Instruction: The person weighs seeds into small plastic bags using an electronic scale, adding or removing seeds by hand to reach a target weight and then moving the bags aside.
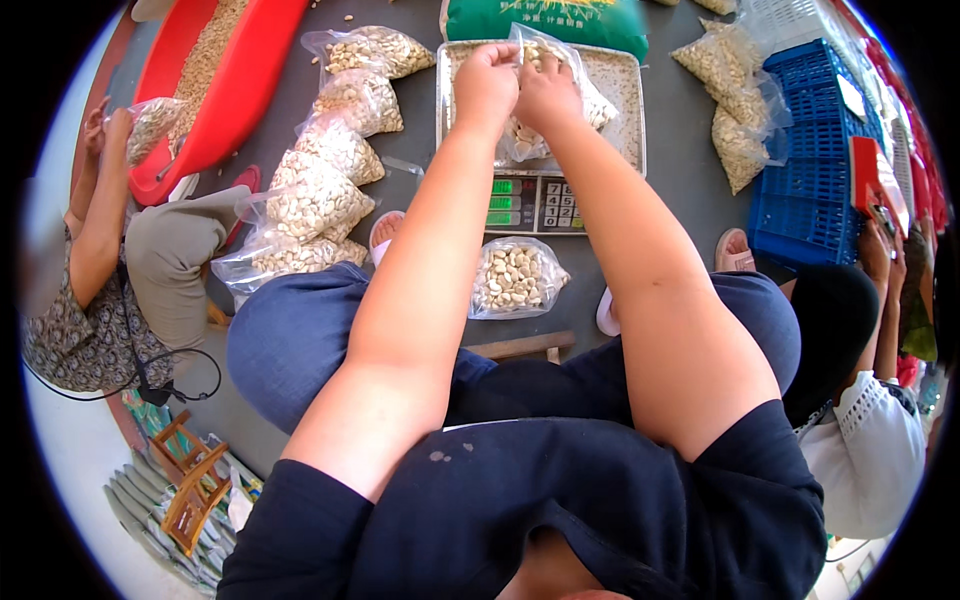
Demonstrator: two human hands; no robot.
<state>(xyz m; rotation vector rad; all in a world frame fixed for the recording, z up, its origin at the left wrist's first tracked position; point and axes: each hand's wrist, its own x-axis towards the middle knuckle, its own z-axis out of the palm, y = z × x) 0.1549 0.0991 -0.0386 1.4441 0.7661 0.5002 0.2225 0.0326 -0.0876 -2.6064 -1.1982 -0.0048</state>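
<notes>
Head view: A clear plastic bag of pale, flattish beans lies on the speckled pan of a weighing scale, straight ahead at the end of two outstretched arms. The bag sits just right of the left hand and directly under the right hand, the nearer of the two to its bulk. Its long axis appears to run roughly away from the body, though the hands hide part of it. The left fingers close in a pinch at the bag's upper left edge; the right hand rests half-curled over the film, its grip hidden from view. The plastic looks slack, creased and glossy, bulging toward the right. Below the pan glows a green display; nearer still, another filled bag stands apart on the floor. Filled bags line the left, a blue crate the right.
</notes>
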